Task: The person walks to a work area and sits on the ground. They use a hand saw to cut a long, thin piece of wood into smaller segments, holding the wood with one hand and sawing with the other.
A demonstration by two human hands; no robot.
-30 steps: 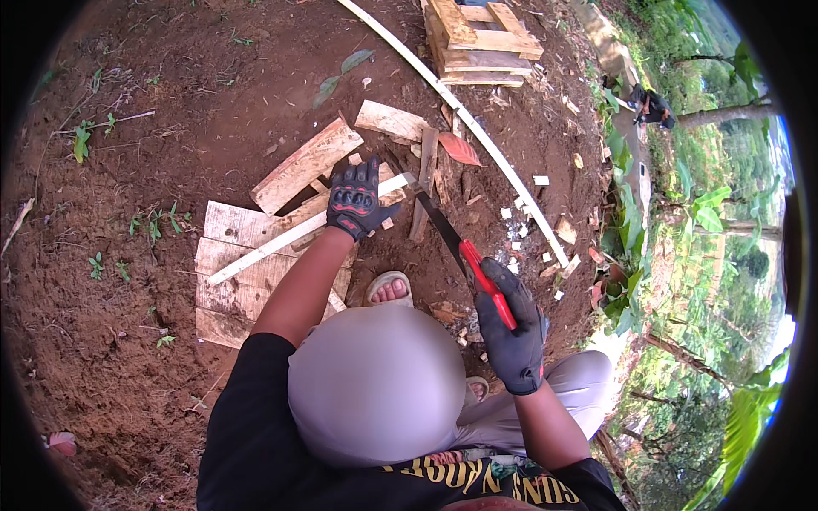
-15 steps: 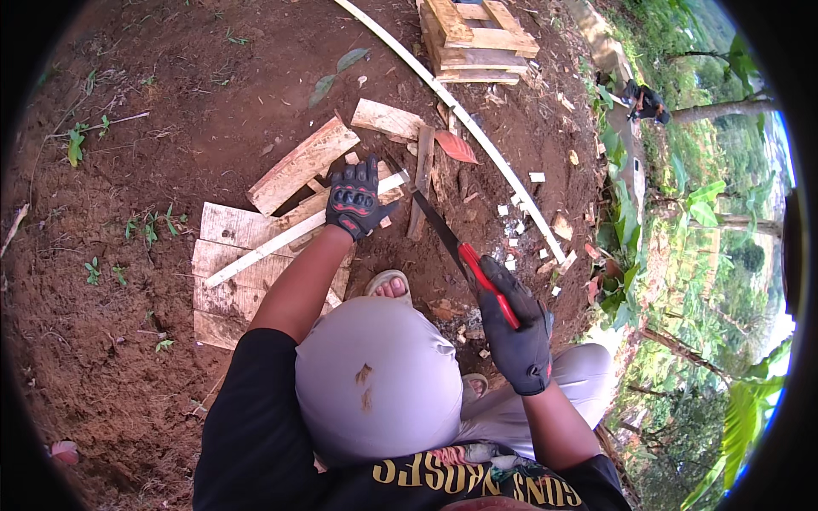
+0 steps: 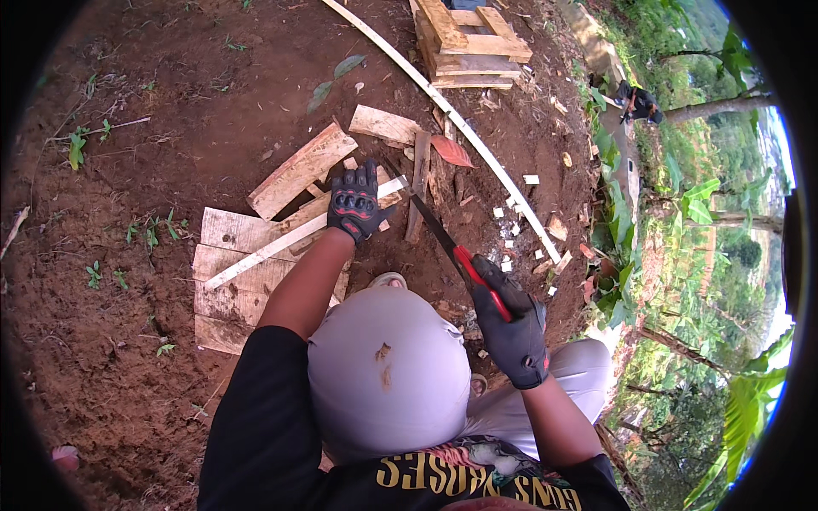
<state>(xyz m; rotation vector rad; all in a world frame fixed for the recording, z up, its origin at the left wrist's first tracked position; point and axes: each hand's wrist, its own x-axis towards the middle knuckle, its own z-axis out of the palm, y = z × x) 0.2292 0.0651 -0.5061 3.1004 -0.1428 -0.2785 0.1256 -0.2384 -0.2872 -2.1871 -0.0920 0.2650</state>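
Note:
My left hand (image 3: 354, 206), in a black glove with red trim, lies across a pale narrow wood strip (image 3: 266, 254) and presses it down, fingers stretched forward and thumb apart. The strip slants over wooden boards (image 3: 247, 271) and ends just right of that hand. In my gloved right hand (image 3: 515, 334) is a hand saw (image 3: 437, 226), gripped by its red handle. Its dark blade points up and left, with the tip near the strip's free end. Whether blade and strip touch, I cannot tell.
Short planks (image 3: 305, 170) lie beyond my left hand. A long pale strip (image 3: 477, 149) crosses the soil to the right, with small cut blocks (image 3: 498, 213) around it. A wooden frame (image 3: 477, 55) stands farther off. Another person (image 3: 637, 102) is at the far right, near plants.
My right hand and the saw have shifted slightly left and upward. The blade tip stays near the strip's end. My left hand keeps its place on the strip.

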